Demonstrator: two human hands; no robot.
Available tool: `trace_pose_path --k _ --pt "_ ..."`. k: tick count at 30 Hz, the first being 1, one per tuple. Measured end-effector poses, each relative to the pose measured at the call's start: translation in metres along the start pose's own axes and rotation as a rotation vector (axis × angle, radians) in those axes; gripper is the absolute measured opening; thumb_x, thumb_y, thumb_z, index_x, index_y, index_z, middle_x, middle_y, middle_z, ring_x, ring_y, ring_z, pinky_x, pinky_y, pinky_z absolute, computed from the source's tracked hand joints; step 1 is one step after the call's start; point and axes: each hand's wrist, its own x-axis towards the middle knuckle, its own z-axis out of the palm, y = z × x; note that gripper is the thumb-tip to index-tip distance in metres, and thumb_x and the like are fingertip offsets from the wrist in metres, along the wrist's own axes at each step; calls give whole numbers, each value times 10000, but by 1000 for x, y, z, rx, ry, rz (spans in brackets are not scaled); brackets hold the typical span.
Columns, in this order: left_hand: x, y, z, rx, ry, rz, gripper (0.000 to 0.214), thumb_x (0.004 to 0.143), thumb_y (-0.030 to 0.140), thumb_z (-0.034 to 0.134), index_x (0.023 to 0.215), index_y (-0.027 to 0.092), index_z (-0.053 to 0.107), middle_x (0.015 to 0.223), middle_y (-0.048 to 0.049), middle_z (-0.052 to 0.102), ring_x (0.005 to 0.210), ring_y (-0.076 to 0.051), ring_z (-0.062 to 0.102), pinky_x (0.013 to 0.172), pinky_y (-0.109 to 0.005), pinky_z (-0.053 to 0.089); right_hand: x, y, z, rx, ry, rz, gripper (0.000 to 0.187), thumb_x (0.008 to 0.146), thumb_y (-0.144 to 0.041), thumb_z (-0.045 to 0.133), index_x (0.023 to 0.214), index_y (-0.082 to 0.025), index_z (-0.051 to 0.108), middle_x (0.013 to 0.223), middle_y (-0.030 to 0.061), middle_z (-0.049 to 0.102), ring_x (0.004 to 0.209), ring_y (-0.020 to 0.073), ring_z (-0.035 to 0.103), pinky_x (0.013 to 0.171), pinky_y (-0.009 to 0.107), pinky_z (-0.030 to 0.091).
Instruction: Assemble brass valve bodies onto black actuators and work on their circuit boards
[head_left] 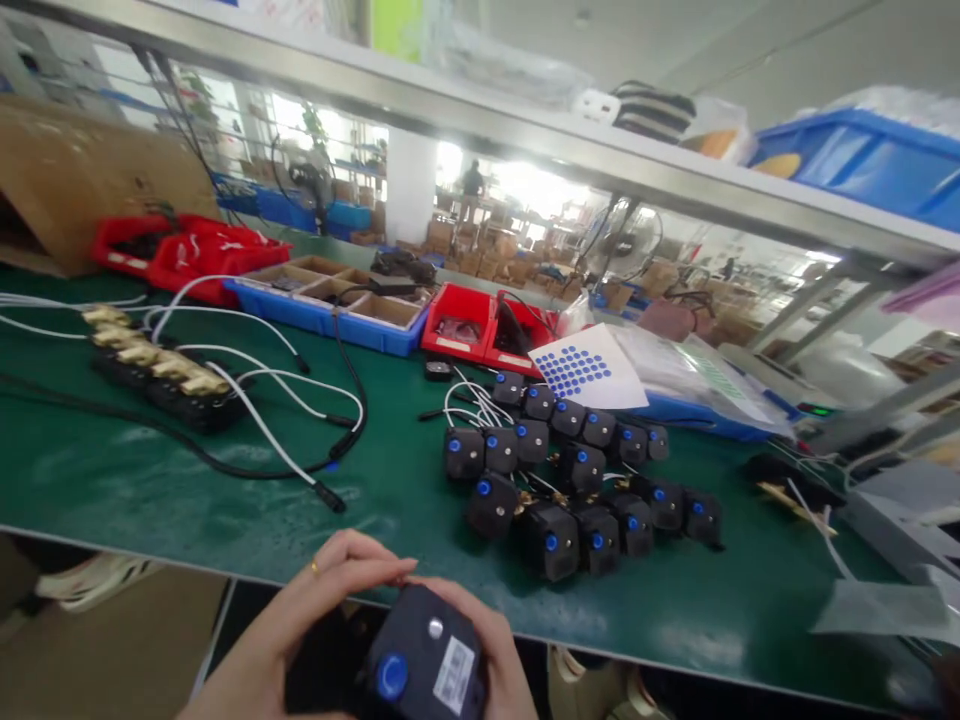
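Here, near edge, both hands hold one black module w/ blue button and white label, just off the green desk. Left hand curls fingers over its top-left; right hand cups its right side, partly hidden behind it. Far left: cardboard box, red bins, black strip w/ brass fittings, white and black cables. Centre: blue divided tray. Right of centre: pile of same black modules, between hands and blue-dot sheet. Far right: grey papers.
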Motion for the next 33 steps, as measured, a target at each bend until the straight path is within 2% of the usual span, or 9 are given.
trace_pose_path --k 3,5,6,9,13,16,20,24,33 --pt "3 17 -1 0 -8 31 695 676 604 843 1311 381 670 1481 -111 569 1365 -381 537 1075 -509 499 30 -9 5 161 -427 145 752 596 -796 787 1115 -252 790 991 71 781 927 306 740 857 416 575" --pt "8 31 4 1 -19 77 598 711 496 843 1275 377 683 1375 -102 660 1295 -348 603 1067 -480 509 50 -14 13 206 -656 131 804 574 -851 746 1057 -211 807 942 76 767 903 296 733 872 419 561" --pt "10 37 6 0 -36 88 528 726 463 829 1229 365 703 1286 -93 712 1233 -334 646 1047 -457 525 57 -16 17 223 -694 103 826 545 -865 746 1028 -198 811 936 81 761 900 298 728 870 424 561" --pt "12 40 7 30 -51 121 401 724 374 805 1108 340 696 1133 -51 757 1118 -309 700 1017 -414 544 66 -16 30 238 -554 94 758 540 -829 795 971 -206 816 946 73 764 930 294 722 863 405 566" --pt "4 16 6 232 116 257 754 621 271 893 1284 368 546 1177 -38 734 1103 -315 699 1104 -463 495 56 -18 40 151 -225 93 460 865 -673 671 1018 -264 813 1046 61 780 1028 261 713 937 365 550" --pt "1 -4 9 306 219 290 837 637 318 938 1338 381 485 1176 -43 715 1107 -309 689 1037 -445 553 46 -15 41 19 -24 -11 486 907 -676 618 1148 -288 780 1205 65 748 1154 266 679 1029 370 516" --pt "9 -9 15 333 306 267 721 719 330 896 1312 355 485 1190 -42 681 1116 -273 677 984 -389 589 39 -1 41 45 -14 51 579 914 -702 586 1279 -271 711 1366 64 679 1298 280 610 1093 386 495" --pt "22 -5 16 354 326 335 649 743 224 840 1288 320 502 1157 -28 690 1090 -239 681 996 -341 575 41 12 42 57 24 70 570 895 -676 637 1279 -263 715 1368 70 679 1316 291 596 1121 399 473" --pt "29 -16 15 307 287 287 757 693 108 827 1323 338 477 1194 -22 675 1138 -247 649 1039 -359 536 50 16 44 239 19 197 532 854 -638 718 1269 -306 722 1366 49 682 1300 275 611 1104 371 482"
